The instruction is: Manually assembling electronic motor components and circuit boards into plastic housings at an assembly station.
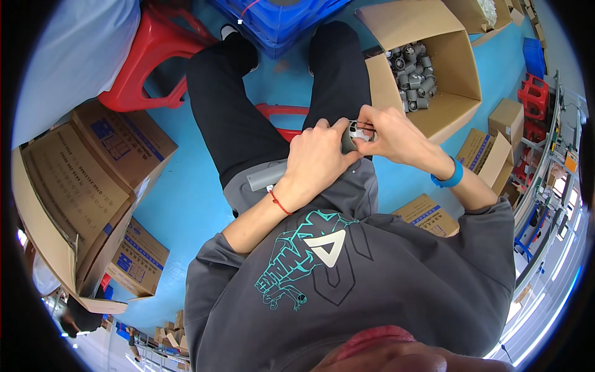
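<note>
I sit with both hands together over my right thigh. My left hand (pixel 319 158), with a red string at the wrist, is closed around a small grey cylindrical part (pixel 352 132). My right hand (pixel 390 133), with a blue wristband, pinches the front of the same part with its fingertips. Most of the part is hidden by my fingers. A grey tube-shaped piece (pixel 265 177) lies on my lap just left of my left wrist.
An open cardboard box (pixel 455 102) holding several similar grey parts (pixel 412 74) stands on the blue floor to the right. A blue crate (pixel 279 22) lies ahead, a red stool (pixel 152 59) at left. More cardboard boxes (pixel 80 180) stand left and right; shelving (pixel 551 155) lines the right edge.
</note>
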A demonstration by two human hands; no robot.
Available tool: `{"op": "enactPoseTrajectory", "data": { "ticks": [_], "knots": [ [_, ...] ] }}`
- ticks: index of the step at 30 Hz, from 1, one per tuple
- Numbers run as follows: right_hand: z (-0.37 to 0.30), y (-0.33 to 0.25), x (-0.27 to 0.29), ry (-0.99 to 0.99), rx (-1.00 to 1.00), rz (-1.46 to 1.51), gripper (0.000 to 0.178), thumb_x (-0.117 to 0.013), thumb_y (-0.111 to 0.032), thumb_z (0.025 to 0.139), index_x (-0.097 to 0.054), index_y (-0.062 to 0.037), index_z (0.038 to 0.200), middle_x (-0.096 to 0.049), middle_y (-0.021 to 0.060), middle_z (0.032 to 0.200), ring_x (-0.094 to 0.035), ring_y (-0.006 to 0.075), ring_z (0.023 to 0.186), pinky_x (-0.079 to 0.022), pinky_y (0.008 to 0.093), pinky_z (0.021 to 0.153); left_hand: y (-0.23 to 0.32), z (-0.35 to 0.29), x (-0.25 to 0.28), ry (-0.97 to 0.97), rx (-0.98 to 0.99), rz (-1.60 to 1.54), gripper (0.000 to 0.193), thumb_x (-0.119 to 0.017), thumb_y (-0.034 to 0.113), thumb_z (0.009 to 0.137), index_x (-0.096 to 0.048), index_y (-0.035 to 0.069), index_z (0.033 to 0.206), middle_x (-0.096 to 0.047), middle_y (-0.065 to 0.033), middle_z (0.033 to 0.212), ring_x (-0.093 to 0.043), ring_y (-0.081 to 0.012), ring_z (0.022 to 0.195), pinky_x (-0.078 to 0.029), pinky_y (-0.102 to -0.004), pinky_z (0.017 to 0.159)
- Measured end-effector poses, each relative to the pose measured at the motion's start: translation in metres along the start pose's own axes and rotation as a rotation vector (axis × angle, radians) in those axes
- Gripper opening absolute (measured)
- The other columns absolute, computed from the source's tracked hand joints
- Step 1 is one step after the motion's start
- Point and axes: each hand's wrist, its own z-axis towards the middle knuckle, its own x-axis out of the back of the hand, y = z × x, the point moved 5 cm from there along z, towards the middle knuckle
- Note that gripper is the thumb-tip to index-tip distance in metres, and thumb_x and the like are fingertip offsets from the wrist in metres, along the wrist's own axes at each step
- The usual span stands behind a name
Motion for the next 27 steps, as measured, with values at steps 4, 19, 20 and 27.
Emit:
{"op": "enactPoseTrajectory", "data": {
  "ticks": [4, 19, 20, 27],
  "knots": [
    [0.0, -0.001, 0.001, -0.002, 0.007, -0.009, 0.024, -0.07, -0.012, 0.072, -0.054, 0.0033, 0.081, -0.059, 0.0165, 0.064, -0.059, 0.03, 0.057, -0.046, 0.0356, 0.055, 0.0, 0.001, 0.0, 0.0, -0.004, -0.003, 0.046, -0.079, 0.032, 0.066, -0.064, 0.004, 0.099, -0.06, -0.0168, 0.074, -0.065, -0.0326, 0.065, -0.052, -0.0406, 0.055],
    [-0.023, 0.016, -0.01, 0.018, -0.083, 0.97, 0.061, -0.065, -0.04, 0.087, -0.047, -0.0025, 0.132, -0.06, -0.0027, 0.106, -0.029, -0.0009, 0.058, -0.022, 0.0167, 0.049, -0.01, 0.003, 0.029, -0.237, -0.066, -0.836, 0.051, -0.081, 0.026, 0.071, -0.063, 0.005, 0.113, -0.068, -0.007, 0.098, -0.063, -0.0158, 0.092, -0.048, -0.0293, 0.083],
    [-0.026, 0.014, -0.011, -0.062, -0.11, 1.046, 0.057, -0.065, -0.034, 0.089, -0.047, -0.0017, 0.133, -0.059, -0.0006, 0.109, -0.04, 0.0018, 0.076, -0.032, 0.0181, 0.063, -0.01, 0.004, 0.031, -0.216, -0.064, -0.853, 0.051, -0.081, 0.025, 0.071, -0.063, 0.005, 0.114, -0.067, -0.007, 0.098, -0.063, -0.0154, 0.092, -0.048, -0.0291, 0.083],
    [-0.025, -0.002, -0.019, 0.146, -0.126, 1.14, 0.05, -0.068, -0.016, 0.085, -0.048, 0.0001, 0.128, -0.058, 0.0018, 0.105, -0.055, 0.0038, 0.085, -0.046, 0.0197, 0.075, -0.011, 0.001, 0.037, -0.137, 0.01, -0.969, 0.052, -0.074, 0.028, 0.081, -0.055, 0.005, 0.125, -0.062, -0.0059, 0.106, -0.058, -0.0129, 0.096, -0.046, -0.0283, 0.085]
  ]
}}
